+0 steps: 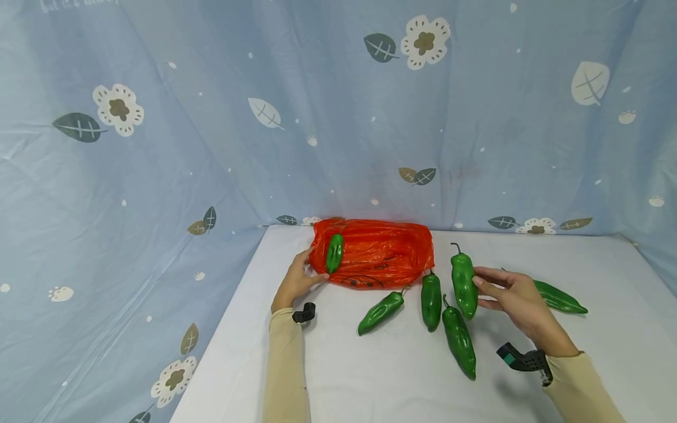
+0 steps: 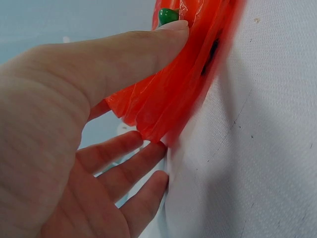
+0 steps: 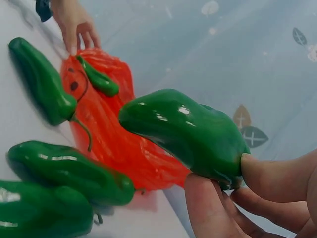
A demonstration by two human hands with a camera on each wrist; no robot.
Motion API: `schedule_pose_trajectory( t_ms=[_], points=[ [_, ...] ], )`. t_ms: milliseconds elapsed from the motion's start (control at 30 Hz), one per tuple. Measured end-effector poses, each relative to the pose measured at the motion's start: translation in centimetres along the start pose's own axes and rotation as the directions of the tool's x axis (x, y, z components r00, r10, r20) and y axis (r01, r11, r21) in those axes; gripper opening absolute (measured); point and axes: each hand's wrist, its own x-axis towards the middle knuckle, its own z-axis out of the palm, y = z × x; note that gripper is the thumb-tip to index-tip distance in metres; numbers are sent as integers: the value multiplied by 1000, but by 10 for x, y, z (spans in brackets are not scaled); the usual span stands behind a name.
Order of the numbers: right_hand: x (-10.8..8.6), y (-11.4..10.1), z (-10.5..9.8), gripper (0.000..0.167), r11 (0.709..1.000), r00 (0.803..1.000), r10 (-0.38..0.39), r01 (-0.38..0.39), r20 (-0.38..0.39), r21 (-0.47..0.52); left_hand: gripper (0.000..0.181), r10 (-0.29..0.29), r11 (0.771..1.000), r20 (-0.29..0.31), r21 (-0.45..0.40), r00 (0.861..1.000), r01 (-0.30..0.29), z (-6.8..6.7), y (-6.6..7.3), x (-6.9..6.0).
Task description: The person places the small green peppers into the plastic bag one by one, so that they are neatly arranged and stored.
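A red plastic bag (image 1: 381, 252) lies at the back of the white table, with one green pepper (image 1: 334, 253) on its left part. My left hand (image 1: 297, 282) holds the bag's left end, thumb on the front side and fingers behind; in the left wrist view the thumb presses the red plastic (image 2: 168, 84). My right hand (image 1: 515, 298) pinches a green pepper (image 1: 464, 286) between thumb and fingers, raised above the table to the right of the bag. In the right wrist view this pepper (image 3: 183, 131) hangs clear of the bag, its tip toward it.
Three green peppers lie in front of the bag: one slanted (image 1: 382, 312), one upright in view (image 1: 431, 301) near the bag's right corner, one (image 1: 459, 342) nearer me. Another pepper (image 1: 559, 296) lies behind my right hand. A patterned blue curtain (image 1: 338, 117) hangs behind the table.
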Motion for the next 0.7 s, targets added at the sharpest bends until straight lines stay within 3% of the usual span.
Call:
schedule_pose_trajectory(
  t_ms=[433,700],
  points=[
    [12,-19,11,67,996,999,-28,26,21,80,92,4,1000,-6,14,1000,-4,0,0,0],
    [25,-32,22,63,990,998,-51,46,38,130,92,-25,1000,-2,0,1000,25,0,0,0]
  ],
)
